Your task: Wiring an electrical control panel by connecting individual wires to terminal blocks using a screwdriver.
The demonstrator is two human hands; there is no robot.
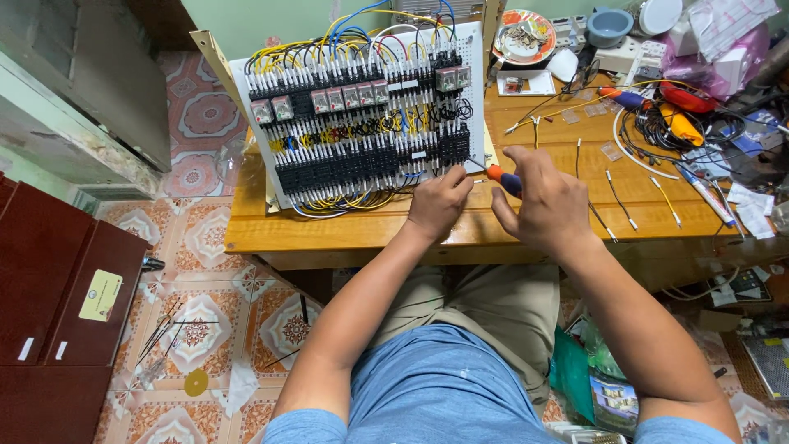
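The right hand [549,201] is clenched around an orange-handled screwdriver [498,176], its tip at the wiring panel's [362,115] lower right edge on the wooden surface [526,222]. The left hand [440,201] pinches something tiny there; I cannot tell what. The screwdriver looks light and rigid, best held by its handle.

Wooden table [526,226] bears a wiring panel [362,115] and loose wires [616,197].

Right hand [549,201] — screwdriver [503,178] — at wiring panel [362,115]
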